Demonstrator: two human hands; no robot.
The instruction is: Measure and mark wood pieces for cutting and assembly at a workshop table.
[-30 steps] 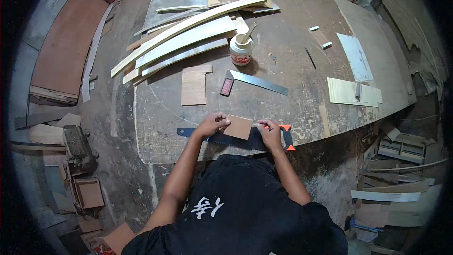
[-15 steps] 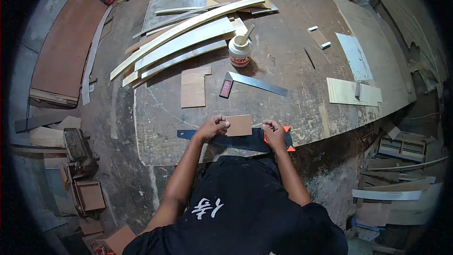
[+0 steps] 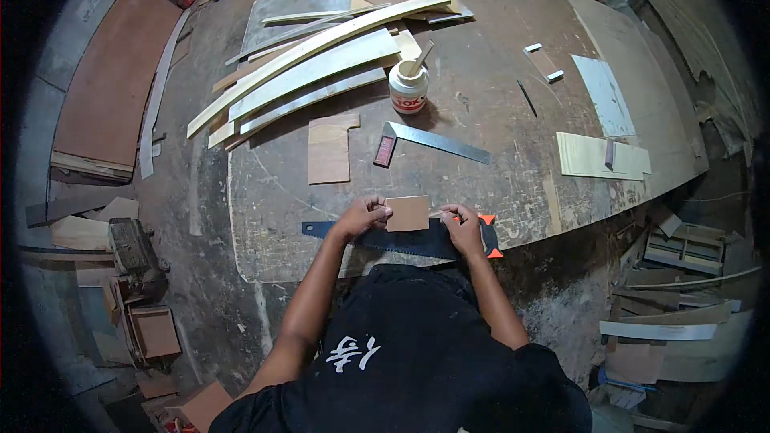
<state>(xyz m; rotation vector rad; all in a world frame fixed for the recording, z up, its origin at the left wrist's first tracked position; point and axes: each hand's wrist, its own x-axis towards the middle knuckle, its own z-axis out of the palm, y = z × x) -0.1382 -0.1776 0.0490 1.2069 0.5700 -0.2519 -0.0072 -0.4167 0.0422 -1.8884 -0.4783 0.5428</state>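
Note:
My left hand [image 3: 365,218] pinches the left edge of a small brown rectangular wooden board [image 3: 407,214], held above a handsaw. At the board's right side, my right hand [image 3: 463,228] has its fingers pinched together; a thin pale bit shows at the fingertips, too small to name. Below both hands the handsaw [image 3: 401,242] lies across the table's near edge, its dark blade pointing left and its orange-and-black handle partly behind my right hand. Beyond the board rest a try square [image 3: 437,143] and a notched wooden piece [image 3: 329,150].
An open white glue bottle [image 3: 408,88] with a stick in it stands near stacked wooden strips [image 3: 313,72] on the worktable [image 3: 481,64]. Rightward lie a pencil [image 3: 526,99], a pale thin panel [image 3: 597,155] and a white sheet [image 3: 603,95]. Wood scraps [image 3: 670,313] lie beyond the table's right side.
My right hand has shifted slightly left, closer to the small board, uncovering more of the saw handle. My left hand and the board have hardly moved.

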